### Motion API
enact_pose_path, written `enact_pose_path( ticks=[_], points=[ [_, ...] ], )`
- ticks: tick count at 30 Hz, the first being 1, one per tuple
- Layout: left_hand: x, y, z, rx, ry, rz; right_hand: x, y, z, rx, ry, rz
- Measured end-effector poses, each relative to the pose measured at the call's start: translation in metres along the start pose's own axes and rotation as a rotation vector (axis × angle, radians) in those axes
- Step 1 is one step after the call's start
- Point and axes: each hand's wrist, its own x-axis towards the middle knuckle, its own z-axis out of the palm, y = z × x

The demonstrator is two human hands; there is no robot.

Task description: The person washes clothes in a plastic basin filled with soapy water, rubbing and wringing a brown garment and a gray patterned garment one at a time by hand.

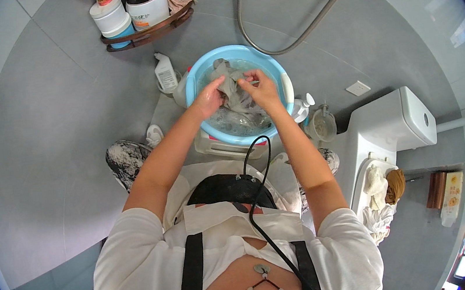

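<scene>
A light blue basin (190, 79) of water stands in front of me, with a wet grey cloth garment (231, 93) in it. Its upper part is lifted between my hands, while the lower folds lie in the water. From the left, my left hand (210, 98) is closed on the cloth's edge, thumb and fingers together. Opposite it, my right hand (261, 89) pinches the same cloth near its upper right side. Both hands are over the water, inside the rim. The garment's exact kind is hidden by its bunched folds.
A white bottle (165, 72) stands left of the basin, a white pump bottle (301, 107) right of it. A metal shower hose (311, 28) hangs beyond. A corner shelf (150, 34) carries jars. Clothes lie on the toilet (379, 120) at right. A black cable (257, 200) hangs before me.
</scene>
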Motion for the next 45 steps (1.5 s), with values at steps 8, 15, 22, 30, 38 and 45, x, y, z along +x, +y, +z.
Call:
enact_pose_path(
  ticks=[8,15,22,30,38,45],
  points=[
    [0.012,0.032,-0.022,-0.001,0.295,0.076,0.020,0.042,-0.016,0.379,0.074,0.285],
    [0.006,0.065,0.016,1.428,-0.032,0.179,0.040,0.046,-0.062,0.755,0.227,0.417],
    [0.032,0.084,-0.023,2.394,0.244,0.116,0.033,0.016,-0.104,-0.420,-0.398,0.056],
    [0.034,0.071,-0.042,0.748,0.343,0.100,0.023,0.061,-0.099,0.232,-0.372,0.467],
    [0.018,0.056,-0.021,1.435,0.184,0.062,0.019,0.046,-0.095,0.442,-0.308,0.397],
    [0.022,0.039,-0.018,2.177,0.174,0.015,0.014,0.044,-0.088,-0.919,-0.593,0.224]
  ],
)
